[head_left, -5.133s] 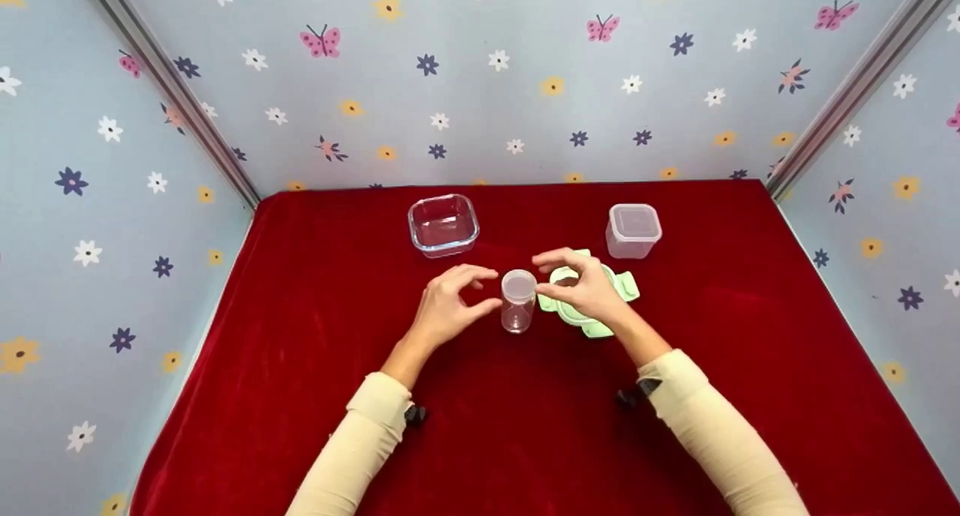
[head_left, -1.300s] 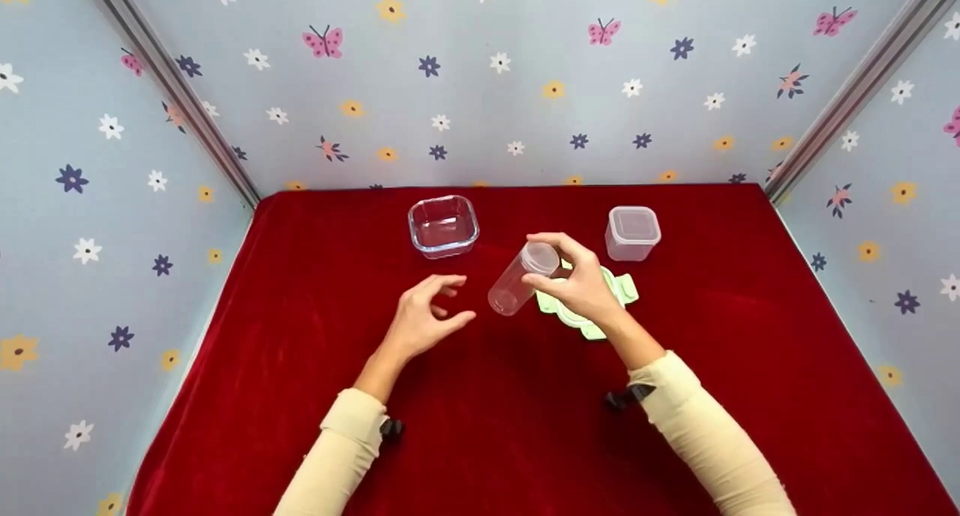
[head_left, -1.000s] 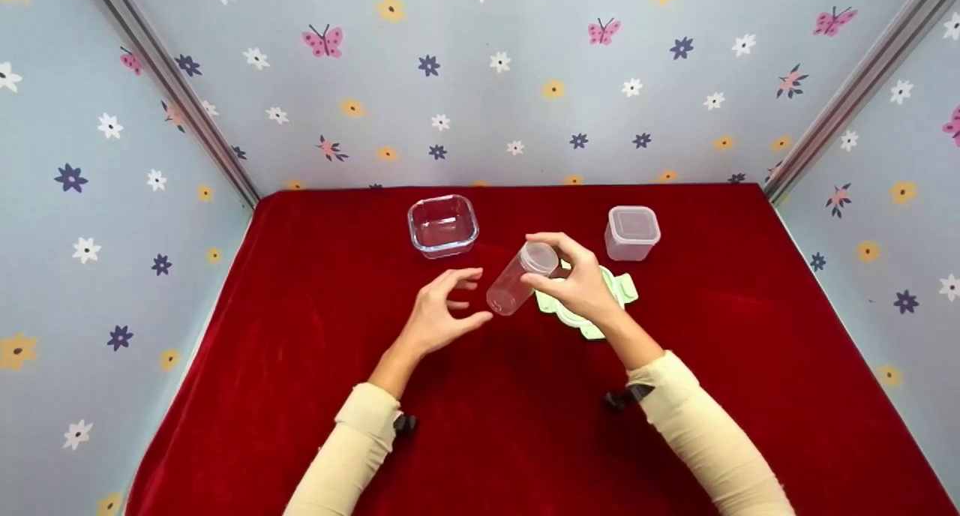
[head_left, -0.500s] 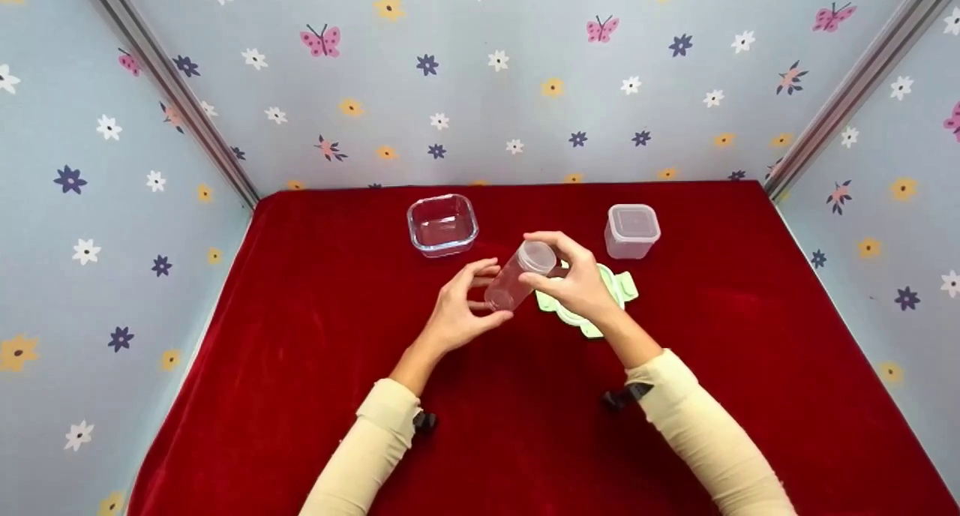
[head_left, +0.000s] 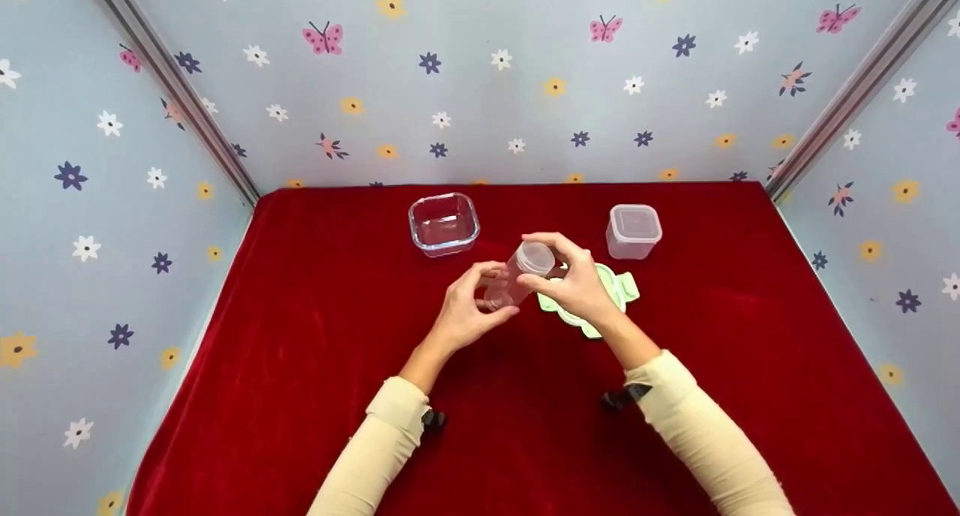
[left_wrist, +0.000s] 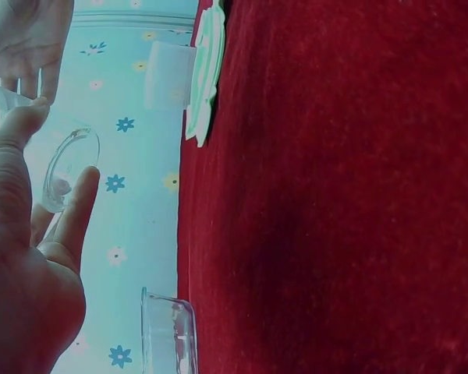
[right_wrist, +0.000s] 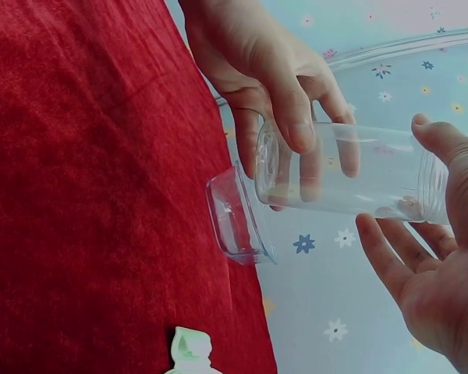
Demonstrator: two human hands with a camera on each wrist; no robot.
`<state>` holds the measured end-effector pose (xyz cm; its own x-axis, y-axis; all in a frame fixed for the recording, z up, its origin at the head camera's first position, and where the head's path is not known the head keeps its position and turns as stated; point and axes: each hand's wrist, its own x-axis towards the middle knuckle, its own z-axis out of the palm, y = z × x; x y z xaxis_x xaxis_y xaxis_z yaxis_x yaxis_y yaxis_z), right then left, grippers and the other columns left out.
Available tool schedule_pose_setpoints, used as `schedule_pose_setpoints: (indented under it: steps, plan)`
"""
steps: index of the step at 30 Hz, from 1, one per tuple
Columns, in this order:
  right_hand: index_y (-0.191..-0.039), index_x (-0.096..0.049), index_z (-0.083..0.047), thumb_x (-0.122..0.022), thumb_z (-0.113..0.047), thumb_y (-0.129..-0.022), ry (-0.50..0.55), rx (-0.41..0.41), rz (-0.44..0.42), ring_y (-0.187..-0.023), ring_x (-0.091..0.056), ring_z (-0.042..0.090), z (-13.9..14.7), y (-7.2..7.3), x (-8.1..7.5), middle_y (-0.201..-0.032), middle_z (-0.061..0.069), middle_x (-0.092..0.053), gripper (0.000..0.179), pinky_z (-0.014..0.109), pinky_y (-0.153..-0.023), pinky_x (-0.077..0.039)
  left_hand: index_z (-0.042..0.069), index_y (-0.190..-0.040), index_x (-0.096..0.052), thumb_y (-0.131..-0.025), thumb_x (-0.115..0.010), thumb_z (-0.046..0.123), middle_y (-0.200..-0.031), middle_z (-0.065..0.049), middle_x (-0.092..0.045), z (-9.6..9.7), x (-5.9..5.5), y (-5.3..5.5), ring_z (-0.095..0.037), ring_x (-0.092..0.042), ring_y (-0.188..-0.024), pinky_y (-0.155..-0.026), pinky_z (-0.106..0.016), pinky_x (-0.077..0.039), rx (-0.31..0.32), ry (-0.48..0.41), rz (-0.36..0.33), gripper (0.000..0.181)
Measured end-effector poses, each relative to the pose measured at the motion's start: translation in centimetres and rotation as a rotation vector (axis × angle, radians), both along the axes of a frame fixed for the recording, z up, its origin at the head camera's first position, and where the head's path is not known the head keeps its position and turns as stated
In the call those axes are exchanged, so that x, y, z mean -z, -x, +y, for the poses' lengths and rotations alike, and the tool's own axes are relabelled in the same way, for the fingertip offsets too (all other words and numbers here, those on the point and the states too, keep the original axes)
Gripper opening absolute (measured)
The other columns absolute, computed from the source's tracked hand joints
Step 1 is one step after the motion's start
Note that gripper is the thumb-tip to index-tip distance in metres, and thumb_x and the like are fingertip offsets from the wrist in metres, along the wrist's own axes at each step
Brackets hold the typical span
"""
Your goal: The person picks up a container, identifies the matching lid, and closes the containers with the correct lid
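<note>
Both hands hold a clear cylindrical jar (right_wrist: 366, 171) with a translucent screw lid (head_left: 536, 257), tilted above the red cloth. My left hand (head_left: 463, 313) curls its fingers and thumb round the bottom end. At the lid end, my right hand (head_left: 581, 280) grips the jar from the side, thumb and fingers on opposite sides. The jar's base faces down and left; its lid faces up and right. Below the right hand lies a light-green lid with side clips (head_left: 628, 286), partly hidden by that hand.
A square glass dish (head_left: 445, 247) stands at the back, left of the jar. A small translucent plastic box with a lid (head_left: 634, 231) stands at the back right. Red cloth (head_left: 337, 291) covers the table, with flowered walls (head_left: 495, 96) behind and at both sides.
The jar stood upright on the cloth; the right hand then lifted and tilted it. Over the last second my left hand has moved right and closed round its bottom end.
</note>
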<state>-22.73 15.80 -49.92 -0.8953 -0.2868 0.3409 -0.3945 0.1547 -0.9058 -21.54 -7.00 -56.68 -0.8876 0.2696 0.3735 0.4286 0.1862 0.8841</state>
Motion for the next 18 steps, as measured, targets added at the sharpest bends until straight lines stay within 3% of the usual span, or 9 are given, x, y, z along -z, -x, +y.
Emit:
schedule_pose_setpoints:
  steps: [11, 18]
  plan:
    - [-0.146, -0.068, -0.001, -0.093, -0.001, -0.089, -0.039, 0.002, 0.018, -0.107, -0.072, 0.004, -0.15, 0.00, 0.05, -0.129, 0.021, -0.078, 0.062, 0.025, -0.078, -0.066, 0.002, -0.145, -0.063, -0.088, -0.093, 0.003, -0.140, -0.020, -0.074, 0.11, 0.16, 0.22, -0.035, -0.076, -0.127, -0.090, -0.032, -0.071, 0.008, -0.022, -0.013, 0.064]
    - [-0.146, -0.068, -0.001, -0.093, -0.001, -0.089, -0.046, 0.005, 0.023, -0.106, -0.071, 0.004, -0.24, 0.00, 0.11, -0.128, 0.021, -0.078, 0.062, 0.023, -0.076, -0.065, 0.001, -0.143, -0.065, -0.085, -0.093, 0.002, -0.137, -0.020, -0.075, 0.17, 0.16, 0.27, -0.036, -0.076, -0.125, -0.085, -0.031, -0.071, -0.006, -0.011, 0.009, 0.064]
